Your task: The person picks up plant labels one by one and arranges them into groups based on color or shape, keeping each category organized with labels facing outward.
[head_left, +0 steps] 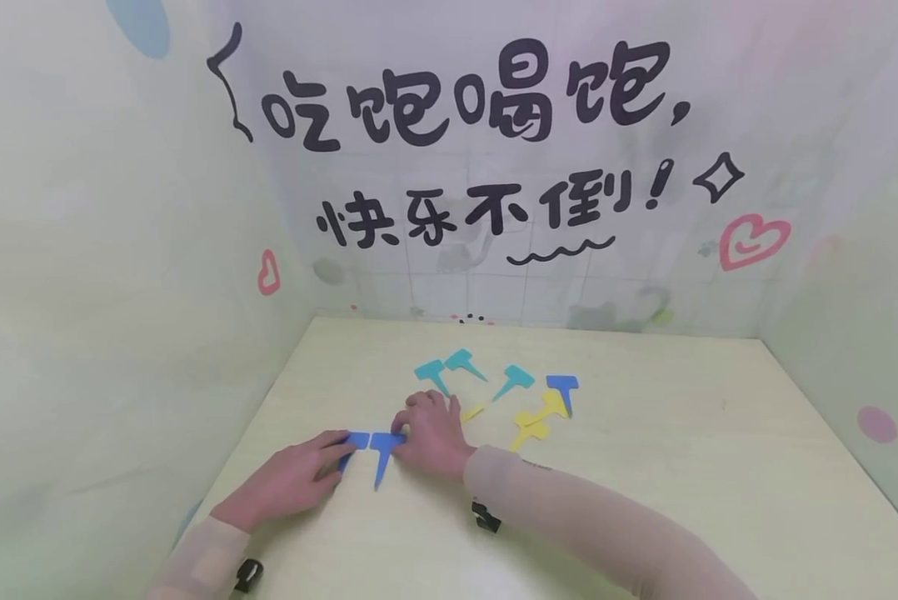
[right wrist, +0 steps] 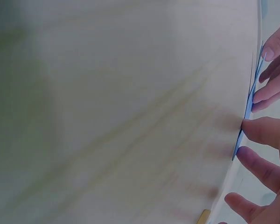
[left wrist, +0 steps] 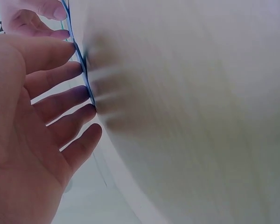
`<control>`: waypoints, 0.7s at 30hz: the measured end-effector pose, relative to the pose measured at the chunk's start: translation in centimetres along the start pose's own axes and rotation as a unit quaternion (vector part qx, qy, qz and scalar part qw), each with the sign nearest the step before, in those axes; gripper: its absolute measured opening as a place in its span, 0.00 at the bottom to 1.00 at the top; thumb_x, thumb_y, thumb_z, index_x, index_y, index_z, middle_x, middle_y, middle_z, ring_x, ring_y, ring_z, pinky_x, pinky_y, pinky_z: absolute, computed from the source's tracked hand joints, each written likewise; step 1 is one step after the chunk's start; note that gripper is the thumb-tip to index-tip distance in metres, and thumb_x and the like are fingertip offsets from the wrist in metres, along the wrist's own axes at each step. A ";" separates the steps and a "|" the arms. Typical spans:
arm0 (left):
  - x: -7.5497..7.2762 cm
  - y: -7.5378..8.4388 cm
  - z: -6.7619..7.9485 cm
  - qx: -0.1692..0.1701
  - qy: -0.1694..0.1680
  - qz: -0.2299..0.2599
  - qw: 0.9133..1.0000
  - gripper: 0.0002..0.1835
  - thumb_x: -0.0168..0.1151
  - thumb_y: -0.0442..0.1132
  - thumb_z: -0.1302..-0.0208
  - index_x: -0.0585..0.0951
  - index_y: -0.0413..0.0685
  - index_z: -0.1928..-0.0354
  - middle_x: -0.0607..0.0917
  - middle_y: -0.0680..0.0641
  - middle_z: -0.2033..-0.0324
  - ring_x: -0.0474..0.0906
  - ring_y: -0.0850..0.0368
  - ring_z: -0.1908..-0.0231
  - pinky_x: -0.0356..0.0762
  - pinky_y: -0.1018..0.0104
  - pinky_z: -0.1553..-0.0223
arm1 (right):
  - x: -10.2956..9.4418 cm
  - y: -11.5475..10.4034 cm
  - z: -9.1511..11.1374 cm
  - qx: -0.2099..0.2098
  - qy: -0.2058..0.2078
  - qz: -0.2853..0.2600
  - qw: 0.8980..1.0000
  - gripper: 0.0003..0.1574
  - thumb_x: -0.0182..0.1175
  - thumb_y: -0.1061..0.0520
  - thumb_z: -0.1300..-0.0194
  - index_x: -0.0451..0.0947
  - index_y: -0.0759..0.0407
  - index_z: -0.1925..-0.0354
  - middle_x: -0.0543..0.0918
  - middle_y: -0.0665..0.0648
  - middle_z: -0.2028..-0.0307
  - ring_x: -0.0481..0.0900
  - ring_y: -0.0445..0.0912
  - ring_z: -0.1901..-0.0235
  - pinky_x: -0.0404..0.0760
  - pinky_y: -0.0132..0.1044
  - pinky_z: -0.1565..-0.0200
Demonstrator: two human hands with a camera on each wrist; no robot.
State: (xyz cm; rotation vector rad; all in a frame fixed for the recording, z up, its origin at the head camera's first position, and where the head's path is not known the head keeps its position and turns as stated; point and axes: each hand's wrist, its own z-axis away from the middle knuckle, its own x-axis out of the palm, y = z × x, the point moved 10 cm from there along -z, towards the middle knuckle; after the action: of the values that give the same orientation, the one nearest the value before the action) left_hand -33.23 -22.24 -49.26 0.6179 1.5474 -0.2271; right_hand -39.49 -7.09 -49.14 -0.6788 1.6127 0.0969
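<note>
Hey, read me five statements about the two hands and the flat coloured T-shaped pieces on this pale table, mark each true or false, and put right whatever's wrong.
1. The left hand touches a flat blue T-shaped piece. True.
2. The right hand touches no piece at all. False: its fingers touch another flat blue T-shaped piece.
3. Three flat teal T-shaped pieces show in the head view. True.
4. Every blue piece lies at the hands. False: a third blue piece lies farther right, next to flat yellow T-shaped pieces.
5. Both arms wear pale sleeves. True.
</note>
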 end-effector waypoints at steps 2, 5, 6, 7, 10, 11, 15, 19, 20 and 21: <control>0.0 -0.1 0.0 -0.002 -0.003 -0.002 1.000 0.25 0.64 0.41 0.31 0.77 0.46 0.33 0.73 0.40 0.33 0.77 0.40 0.41 0.79 0.44 0.45 | -0.1 -0.2 -0.1 -0.003 0.001 -0.001 1.000 0.09 0.72 0.41 0.42 0.89 0.36 0.61 0.77 0.52 0.39 0.65 0.56 0.35 0.54 0.73 0.35; -0.2 -0.1 0.0 0.005 -0.001 -0.003 1.000 0.25 0.65 0.40 0.32 0.77 0.45 0.34 0.74 0.39 0.33 0.78 0.40 0.41 0.80 0.44 0.46 | 0.0 -0.3 -0.2 -0.006 -0.002 0.002 1.000 0.09 0.72 0.40 0.42 0.89 0.36 0.61 0.77 0.52 0.40 0.65 0.56 0.35 0.54 0.72 0.35; -0.2 -0.1 0.1 0.007 0.000 -0.003 1.000 0.25 0.65 0.40 0.32 0.77 0.45 0.34 0.74 0.39 0.33 0.78 0.40 0.41 0.80 0.44 0.47 | 0.1 -0.4 -0.2 -0.006 -0.004 0.003 1.000 0.09 0.72 0.40 0.42 0.89 0.35 0.61 0.77 0.52 0.40 0.65 0.56 0.35 0.55 0.72 0.35; -0.2 -0.2 0.1 0.008 0.000 -0.003 1.000 0.25 0.65 0.40 0.32 0.77 0.45 0.34 0.74 0.39 0.33 0.78 0.40 0.41 0.80 0.44 0.47 | 0.1 -0.4 -0.2 -0.007 -0.005 0.003 1.000 0.09 0.72 0.40 0.42 0.89 0.35 0.61 0.77 0.52 0.40 0.65 0.56 0.35 0.55 0.73 0.35; -0.1 -0.3 0.0 0.007 0.000 0.000 1.000 0.25 0.65 0.40 0.31 0.77 0.45 0.33 0.74 0.40 0.33 0.77 0.40 0.41 0.79 0.44 0.46 | 0.1 -0.5 -0.3 -0.006 -0.007 0.002 1.000 0.09 0.72 0.41 0.42 0.89 0.35 0.61 0.77 0.52 0.40 0.65 0.56 0.35 0.55 0.73 0.35; -0.1 -0.3 0.0 0.007 0.001 0.001 1.000 0.25 0.64 0.40 0.31 0.77 0.45 0.33 0.74 0.40 0.33 0.77 0.40 0.41 0.79 0.43 0.46 | 0.1 -0.5 -0.3 -0.006 -0.007 0.001 1.000 0.09 0.72 0.41 0.42 0.88 0.35 0.62 0.77 0.52 0.40 0.65 0.56 0.35 0.55 0.73 0.35; -0.1 -0.3 0.0 0.009 0.009 0.002 1.000 0.25 0.64 0.41 0.31 0.77 0.45 0.33 0.74 0.42 0.33 0.76 0.41 0.39 0.78 0.44 0.44 | -0.1 -0.6 -0.2 -0.012 -0.010 -0.001 1.000 0.10 0.71 0.41 0.41 0.88 0.36 0.59 0.76 0.53 0.39 0.65 0.56 0.35 0.54 0.72 0.35; -0.4 -0.2 -0.2 0.013 0.022 -0.002 1.000 0.24 0.64 0.42 0.30 0.77 0.47 0.33 0.75 0.44 0.33 0.76 0.42 0.38 0.77 0.45 0.43 | -1.2 -0.2 -0.5 -0.023 -0.008 -0.001 1.000 0.13 0.68 0.41 0.38 0.88 0.37 0.55 0.75 0.53 0.38 0.65 0.55 0.34 0.54 0.72 0.34; -0.5 -0.1 -0.3 0.014 0.025 -0.001 1.000 0.24 0.64 0.42 0.30 0.77 0.48 0.33 0.75 0.44 0.33 0.75 0.42 0.38 0.77 0.44 0.42 | -1.6 0.0 -0.6 -0.024 -0.009 -0.003 1.000 0.14 0.68 0.41 0.37 0.87 0.38 0.54 0.75 0.53 0.37 0.64 0.55 0.34 0.53 0.71 0.34; -0.6 0.0 -0.4 0.014 0.026 0.000 1.000 0.24 0.64 0.43 0.30 0.77 0.49 0.33 0.74 0.45 0.33 0.75 0.43 0.38 0.77 0.44 0.42 | -2.1 0.4 -0.7 -0.026 -0.012 -0.003 1.000 0.14 0.67 0.42 0.36 0.87 0.38 0.52 0.75 0.53 0.37 0.64 0.55 0.33 0.53 0.71 0.33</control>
State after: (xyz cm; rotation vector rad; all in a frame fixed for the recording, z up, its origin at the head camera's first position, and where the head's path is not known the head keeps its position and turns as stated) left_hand -33.56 -22.17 -48.67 0.6514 1.5970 -0.2349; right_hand -40.30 -6.36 -47.18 -0.7205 1.5899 0.1417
